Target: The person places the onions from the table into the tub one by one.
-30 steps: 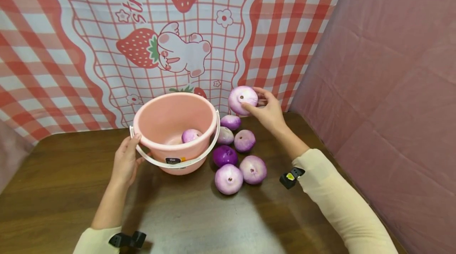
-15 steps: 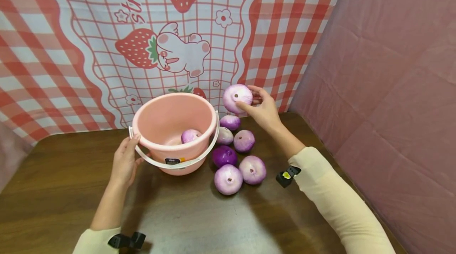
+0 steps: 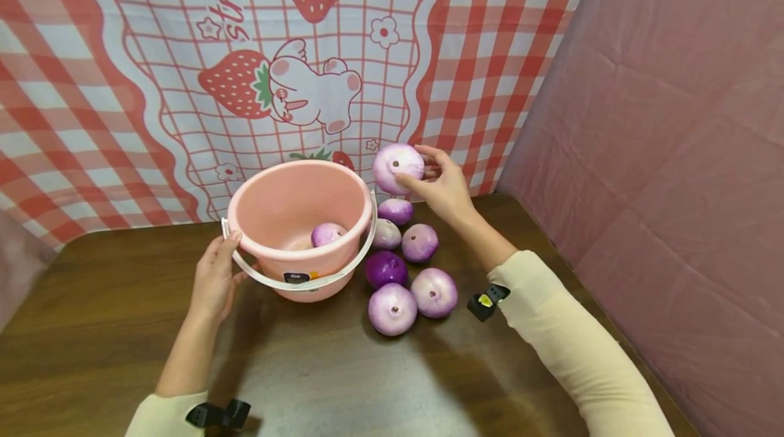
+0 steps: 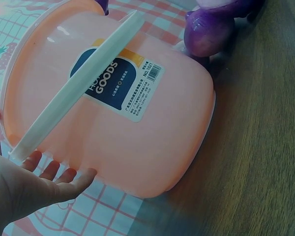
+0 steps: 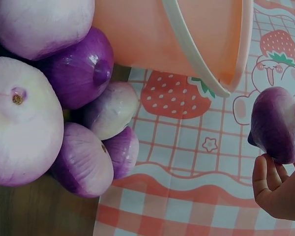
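Observation:
A pink bucket (image 3: 300, 267) with a white handle (image 3: 337, 277) stands on the table, its label facing me. My left hand (image 3: 213, 277) grips its left rim, thumb over the edge and fingers against the outside wall, as the left wrist view also shows. One purple onion (image 3: 327, 233) lies inside the bucket. Up in the air, just right of the bucket's rim, my right hand (image 3: 450, 185) holds another purple-white onion (image 3: 397, 169) between thumb and fingers. Below it several onions (image 3: 393, 309) sit clustered on the table beside the bucket.
The brown wooden table (image 3: 324, 382) runs under everything. A red-and-white checked cloth with strawberries (image 3: 235, 83) hangs behind it, close to the bucket's back. On the right hangs a pink cloth (image 3: 661, 151) along the table's edge.
My right hand has moved left with its onion, closer to the bucket's rim. The left hand, the bucket and the onions on the table stay where they were.

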The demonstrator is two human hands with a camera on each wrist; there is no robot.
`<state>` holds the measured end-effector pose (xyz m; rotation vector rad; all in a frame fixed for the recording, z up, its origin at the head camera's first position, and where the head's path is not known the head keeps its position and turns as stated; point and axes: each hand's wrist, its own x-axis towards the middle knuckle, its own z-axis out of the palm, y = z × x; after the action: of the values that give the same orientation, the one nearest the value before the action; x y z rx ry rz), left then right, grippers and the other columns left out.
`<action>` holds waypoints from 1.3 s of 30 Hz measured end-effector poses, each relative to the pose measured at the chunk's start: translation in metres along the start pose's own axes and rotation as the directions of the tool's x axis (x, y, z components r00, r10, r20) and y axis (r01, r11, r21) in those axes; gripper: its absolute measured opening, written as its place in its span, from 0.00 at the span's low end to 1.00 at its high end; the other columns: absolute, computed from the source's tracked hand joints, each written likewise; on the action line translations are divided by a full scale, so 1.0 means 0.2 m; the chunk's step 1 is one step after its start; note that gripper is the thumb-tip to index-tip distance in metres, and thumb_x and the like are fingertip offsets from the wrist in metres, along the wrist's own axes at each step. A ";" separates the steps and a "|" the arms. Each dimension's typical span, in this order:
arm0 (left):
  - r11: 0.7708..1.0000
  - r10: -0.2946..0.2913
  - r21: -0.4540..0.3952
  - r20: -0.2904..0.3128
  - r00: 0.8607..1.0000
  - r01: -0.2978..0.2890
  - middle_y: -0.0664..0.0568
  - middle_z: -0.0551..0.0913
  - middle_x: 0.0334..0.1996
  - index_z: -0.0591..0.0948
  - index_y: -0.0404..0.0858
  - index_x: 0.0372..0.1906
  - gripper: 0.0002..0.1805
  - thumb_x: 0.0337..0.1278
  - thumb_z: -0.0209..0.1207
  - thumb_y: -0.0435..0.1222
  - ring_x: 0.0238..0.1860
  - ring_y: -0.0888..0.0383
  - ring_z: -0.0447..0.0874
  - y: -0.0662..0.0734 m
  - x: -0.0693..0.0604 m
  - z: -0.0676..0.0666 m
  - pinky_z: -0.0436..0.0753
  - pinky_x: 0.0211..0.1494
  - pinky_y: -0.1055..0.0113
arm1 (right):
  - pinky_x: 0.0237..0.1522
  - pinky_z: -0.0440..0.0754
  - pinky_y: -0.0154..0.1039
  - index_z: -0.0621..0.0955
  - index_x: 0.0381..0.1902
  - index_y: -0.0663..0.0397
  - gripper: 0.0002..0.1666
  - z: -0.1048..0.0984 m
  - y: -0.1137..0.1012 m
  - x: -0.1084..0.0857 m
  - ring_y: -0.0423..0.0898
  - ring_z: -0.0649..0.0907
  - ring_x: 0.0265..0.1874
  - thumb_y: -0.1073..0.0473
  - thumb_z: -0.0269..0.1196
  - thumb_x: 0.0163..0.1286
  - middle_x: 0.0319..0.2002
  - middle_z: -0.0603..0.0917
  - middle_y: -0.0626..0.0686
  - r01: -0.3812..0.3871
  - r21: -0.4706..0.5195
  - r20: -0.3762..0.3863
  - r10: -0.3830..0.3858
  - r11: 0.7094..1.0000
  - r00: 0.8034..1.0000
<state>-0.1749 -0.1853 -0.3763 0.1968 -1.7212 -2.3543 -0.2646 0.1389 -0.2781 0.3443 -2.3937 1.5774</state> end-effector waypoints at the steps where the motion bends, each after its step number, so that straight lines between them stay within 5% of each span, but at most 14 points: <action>1: 1.000 0.000 0.000 0.000 1.000 0.000 0.62 0.74 0.36 0.74 0.48 0.40 0.05 0.67 0.50 0.43 0.39 0.68 0.74 0.00 0.00 0.00 0.84 0.37 0.74 | 0.39 0.81 0.28 0.72 0.60 0.54 0.35 0.00 0.00 0.00 0.50 0.80 0.45 0.56 0.71 0.55 0.51 0.78 0.58 0.003 0.004 0.004 -0.003 1.000 1.000; 39: 1.000 0.003 -0.006 -0.003 1.000 -0.003 0.62 0.73 0.36 0.75 0.51 0.38 0.04 0.67 0.50 0.42 0.38 0.68 0.74 0.00 0.00 0.00 0.84 0.37 0.74 | 0.36 0.81 0.30 0.71 0.60 0.52 0.35 0.12 -0.06 0.02 0.48 0.80 0.41 0.55 0.70 0.55 0.49 0.78 0.56 0.008 0.042 0.051 -0.010 0.999 0.999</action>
<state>-0.1748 -0.1853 -0.3770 0.1964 -1.7120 -2.3556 -0.2666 0.1117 -0.2763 0.4081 -2.3959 1.6358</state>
